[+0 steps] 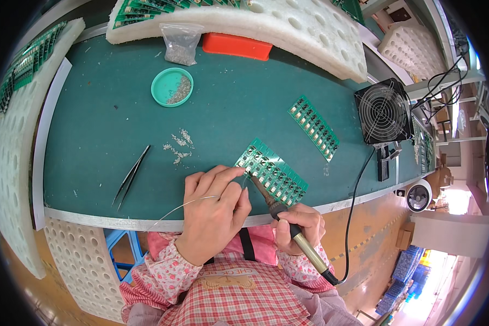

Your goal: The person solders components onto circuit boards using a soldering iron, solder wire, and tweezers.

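Sleeves [163, 274]: pink-white floral print, gathered cuffs at both wrists. Apron [239, 301] at 6 o'clock: red-white check, pink upper panel. Dark strap [247, 244] ran vertically at chest centre. Left hand [212, 209] and right hand [301, 225] were bare, ungloved.

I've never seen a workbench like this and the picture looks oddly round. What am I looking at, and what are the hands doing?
The picture comes from a wide-angle camera worn on a person's head, looking down, so straight edges bend. There is no machine, only two bare hands. The right hand grips a pen-shaped soldering iron with a black cable, its tip at a green strip of small circuit boards. The left hand rests beside that strip and holds a thin silvery wire. On the dark green bench mat also lie black tweezers, a round teal dish of tiny metal parts, a second green board strip and a small black fan.
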`<action>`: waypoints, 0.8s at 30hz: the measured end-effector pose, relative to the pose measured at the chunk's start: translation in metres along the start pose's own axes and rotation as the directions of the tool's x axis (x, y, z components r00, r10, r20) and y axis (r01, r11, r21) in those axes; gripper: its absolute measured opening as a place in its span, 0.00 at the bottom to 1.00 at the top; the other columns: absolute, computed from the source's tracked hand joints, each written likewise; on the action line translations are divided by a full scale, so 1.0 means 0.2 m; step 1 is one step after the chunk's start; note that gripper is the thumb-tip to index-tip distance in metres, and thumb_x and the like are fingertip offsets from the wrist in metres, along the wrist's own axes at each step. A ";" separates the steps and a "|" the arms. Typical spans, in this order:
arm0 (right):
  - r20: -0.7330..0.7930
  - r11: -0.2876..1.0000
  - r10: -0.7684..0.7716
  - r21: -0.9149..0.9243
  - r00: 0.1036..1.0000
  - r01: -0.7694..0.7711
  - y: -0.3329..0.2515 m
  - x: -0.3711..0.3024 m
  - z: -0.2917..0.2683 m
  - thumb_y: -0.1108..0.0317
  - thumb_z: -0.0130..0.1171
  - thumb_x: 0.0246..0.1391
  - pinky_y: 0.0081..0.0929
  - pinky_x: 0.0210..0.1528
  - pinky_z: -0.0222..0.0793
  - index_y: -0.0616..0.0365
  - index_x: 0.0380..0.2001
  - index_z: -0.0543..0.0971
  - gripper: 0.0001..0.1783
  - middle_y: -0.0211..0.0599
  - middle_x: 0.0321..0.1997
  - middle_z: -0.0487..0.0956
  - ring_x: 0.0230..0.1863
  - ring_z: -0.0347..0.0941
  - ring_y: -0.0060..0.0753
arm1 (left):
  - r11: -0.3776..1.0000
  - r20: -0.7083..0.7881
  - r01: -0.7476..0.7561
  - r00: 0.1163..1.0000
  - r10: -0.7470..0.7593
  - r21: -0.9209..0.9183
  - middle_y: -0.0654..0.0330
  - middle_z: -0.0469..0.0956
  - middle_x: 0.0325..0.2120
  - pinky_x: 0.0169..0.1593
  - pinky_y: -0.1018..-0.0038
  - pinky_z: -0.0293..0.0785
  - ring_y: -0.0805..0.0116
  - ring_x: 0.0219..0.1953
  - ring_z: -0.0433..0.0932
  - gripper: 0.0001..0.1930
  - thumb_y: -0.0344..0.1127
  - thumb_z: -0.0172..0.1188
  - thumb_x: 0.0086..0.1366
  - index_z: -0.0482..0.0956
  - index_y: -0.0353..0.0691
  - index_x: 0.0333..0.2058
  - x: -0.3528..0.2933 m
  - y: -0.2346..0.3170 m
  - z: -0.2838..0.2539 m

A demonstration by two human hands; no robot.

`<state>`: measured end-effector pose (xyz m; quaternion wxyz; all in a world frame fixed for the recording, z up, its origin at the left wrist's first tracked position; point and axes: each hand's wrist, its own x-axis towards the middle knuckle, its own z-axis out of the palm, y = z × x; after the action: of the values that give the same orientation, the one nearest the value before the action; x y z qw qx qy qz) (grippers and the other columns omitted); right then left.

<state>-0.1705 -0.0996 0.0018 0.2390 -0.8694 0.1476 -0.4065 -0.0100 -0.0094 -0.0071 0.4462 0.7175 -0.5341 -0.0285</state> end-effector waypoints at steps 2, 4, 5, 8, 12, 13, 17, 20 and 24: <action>-0.002 1.000 -0.005 -0.001 1.000 0.005 0.00 0.00 0.00 0.74 0.59 0.55 0.22 0.18 0.67 0.64 0.34 0.72 0.07 0.30 0.14 0.76 0.15 0.73 0.25 | 1.000 0.000 -0.002 1.000 0.002 0.006 0.59 0.81 0.43 0.47 0.61 0.66 0.57 0.45 0.79 0.11 0.26 0.65 0.53 0.68 0.38 0.22 0.00 0.00 0.00; 0.015 1.000 0.001 0.007 1.000 -0.002 -0.01 0.00 -0.01 0.76 0.63 0.50 0.25 0.17 0.67 0.62 0.35 0.73 0.11 0.32 0.17 0.77 0.15 0.73 0.28 | 1.000 0.000 0.000 1.000 0.000 0.010 0.59 0.81 0.43 0.47 0.61 0.66 0.57 0.45 0.79 0.11 0.26 0.65 0.53 0.68 0.38 0.21 0.00 0.00 0.00; 0.032 1.000 0.008 0.017 0.999 -0.008 -0.01 0.00 -0.01 0.79 0.67 0.44 0.28 0.17 0.67 0.60 0.36 0.74 0.15 0.34 0.19 0.78 0.15 0.72 0.32 | 1.000 0.000 0.003 1.000 -0.003 0.015 0.59 0.81 0.43 0.48 0.61 0.66 0.57 0.45 0.79 0.11 0.25 0.65 0.53 0.68 0.38 0.21 0.00 0.00 0.00; 0.072 0.993 -0.103 -0.048 0.992 0.106 -0.02 0.03 -0.01 0.78 0.68 0.42 0.27 0.16 0.63 0.59 0.36 0.75 0.16 0.30 0.16 0.73 0.14 0.69 0.30 | 1.000 0.004 0.000 1.000 0.000 0.016 0.59 0.81 0.43 0.48 0.61 0.66 0.57 0.45 0.79 0.11 0.25 0.64 0.54 0.69 0.38 0.22 0.00 0.00 0.00; 0.198 0.972 -0.176 -0.120 0.964 0.202 -0.05 0.05 -0.01 0.76 0.68 0.41 0.25 0.15 0.58 0.59 0.36 0.75 0.16 0.26 0.15 0.65 0.13 0.62 0.28 | 1.000 -0.008 -0.003 1.000 0.003 0.011 0.59 0.81 0.43 0.48 0.61 0.66 0.57 0.46 0.79 0.10 0.25 0.64 0.54 0.69 0.37 0.23 0.00 0.00 0.00; 0.197 0.971 -0.176 -0.123 0.964 0.203 -0.05 0.05 -0.02 0.76 0.68 0.41 0.25 0.15 0.58 0.59 0.36 0.75 0.16 0.26 0.15 0.65 0.13 0.62 0.28 | 1.000 -0.004 -0.004 1.000 0.004 0.006 0.59 0.81 0.44 0.48 0.61 0.66 0.57 0.46 0.79 0.09 0.25 0.64 0.54 0.70 0.37 0.24 0.00 0.00 0.00; 0.249 0.966 -0.189 -0.128 0.950 0.226 -0.06 0.06 -0.03 0.76 0.68 0.41 0.25 0.16 0.59 0.60 0.36 0.75 0.17 0.26 0.15 0.66 0.13 0.63 0.28 | 1.000 0.003 -0.007 1.000 0.007 0.000 0.58 0.82 0.44 0.48 0.61 0.66 0.57 0.46 0.79 0.09 0.25 0.64 0.55 0.70 0.37 0.24 0.00 0.00 0.00; 0.210 0.980 -0.158 -0.090 0.965 0.180 -0.07 0.06 -0.03 0.79 0.68 0.40 0.25 0.16 0.59 0.61 0.36 0.76 0.17 0.27 0.14 0.67 0.13 0.64 0.29 | 1.000 -0.001 -0.004 1.000 0.004 -0.002 0.58 0.82 0.43 0.48 0.61 0.67 0.57 0.46 0.79 0.09 0.25 0.63 0.55 0.70 0.37 0.24 -0.01 0.00 0.00; 0.126 0.994 -0.090 -0.050 0.988 0.097 -0.09 0.05 -0.06 0.81 0.66 0.41 0.27 0.16 0.60 0.60 0.36 0.74 0.17 0.29 0.14 0.70 0.13 0.66 0.30 | 1.000 0.010 0.005 1.000 -0.005 -0.016 0.57 0.82 0.43 0.48 0.61 0.67 0.56 0.46 0.79 0.10 0.25 0.63 0.56 0.69 0.37 0.23 -0.01 -0.01 -0.01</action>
<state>-0.1733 -0.0931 0.0245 0.2039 -0.9051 0.1029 -0.3586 -0.0081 -0.0061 -0.0074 0.4492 0.7151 -0.5343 -0.0378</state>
